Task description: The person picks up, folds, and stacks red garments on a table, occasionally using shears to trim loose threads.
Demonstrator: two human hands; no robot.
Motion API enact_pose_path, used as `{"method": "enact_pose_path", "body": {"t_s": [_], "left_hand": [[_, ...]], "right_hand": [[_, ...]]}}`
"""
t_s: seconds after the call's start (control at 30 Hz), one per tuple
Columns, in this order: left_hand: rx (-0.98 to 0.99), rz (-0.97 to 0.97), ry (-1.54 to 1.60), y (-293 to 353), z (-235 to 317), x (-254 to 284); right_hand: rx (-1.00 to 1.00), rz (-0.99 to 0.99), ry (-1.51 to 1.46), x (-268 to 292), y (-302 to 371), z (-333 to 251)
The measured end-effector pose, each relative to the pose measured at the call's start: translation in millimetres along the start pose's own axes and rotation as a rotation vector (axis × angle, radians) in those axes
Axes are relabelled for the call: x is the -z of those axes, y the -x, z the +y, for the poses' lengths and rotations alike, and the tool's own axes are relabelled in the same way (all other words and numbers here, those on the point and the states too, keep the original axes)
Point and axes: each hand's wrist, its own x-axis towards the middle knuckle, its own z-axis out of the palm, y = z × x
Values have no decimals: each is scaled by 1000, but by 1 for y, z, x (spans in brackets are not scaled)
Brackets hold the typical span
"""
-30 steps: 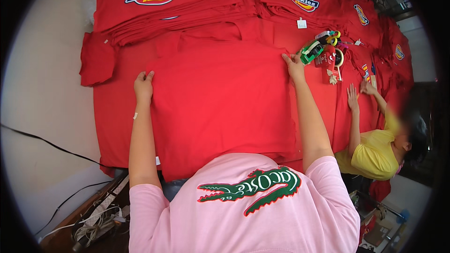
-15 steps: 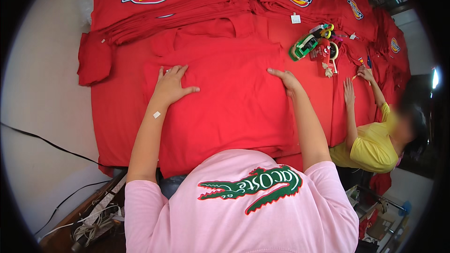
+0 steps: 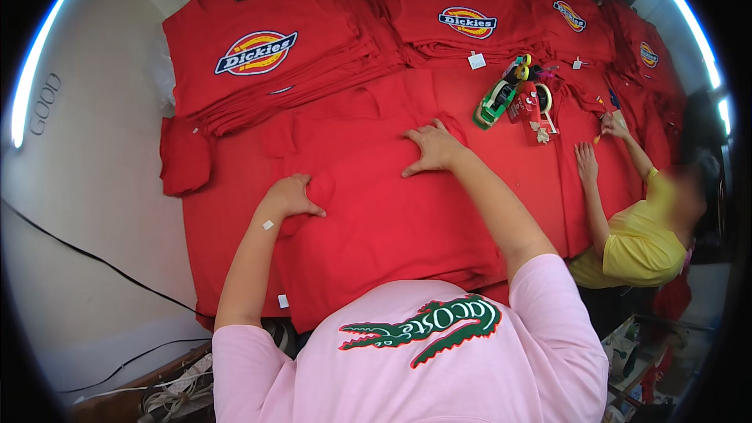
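Observation:
A red shirt (image 3: pixel 384 219) lies spread on the table in front of me, its near edge reaching my body. My left hand (image 3: pixel 291 196) rests at its left side, thumb apart from the fingers, with the cloth puckered beside it. Farther up, my right hand (image 3: pixel 432 147) lies on the upper right part of the shirt, its fingers and thumb spread. A small white sticker (image 3: pixel 268 225) is on my left forearm. Another white tag (image 3: pixel 283 300) shows near the shirt's lower left edge.
Stacks of red shirts (image 3: pixel 196 74) with oval badges line the far side. A green tape dispenser (image 3: pixel 495 102) and a red box (image 3: pixel 536 127) stand right of centre. At the right, a person in yellow (image 3: pixel 638 243) works on red cloth. A black cable (image 3: pixel 102 260) runs along the left wall.
My view has tilted up, showing more of the far stacks. My right hand has moved left and farther up the shirt. My left hand stays at the left side, where the cloth is now puckered.

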Motion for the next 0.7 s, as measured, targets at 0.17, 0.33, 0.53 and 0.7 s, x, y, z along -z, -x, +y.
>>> {"method": "enact_pose_path", "body": {"t_s": [0.17,0.33,0.53,0.7], "left_hand": [[38,-64,-116,53,25,8],[-147,192,-362,128,51,-15],[-98,264,-215,217,98,9],[-96,712,-54,283,102,63]], "right_hand": [[1,-402,58,27,22,-17],[275,63,324,3,96,-13],[116,108,228,32,128,-17],[324,489,304,149,162,-62]]}}
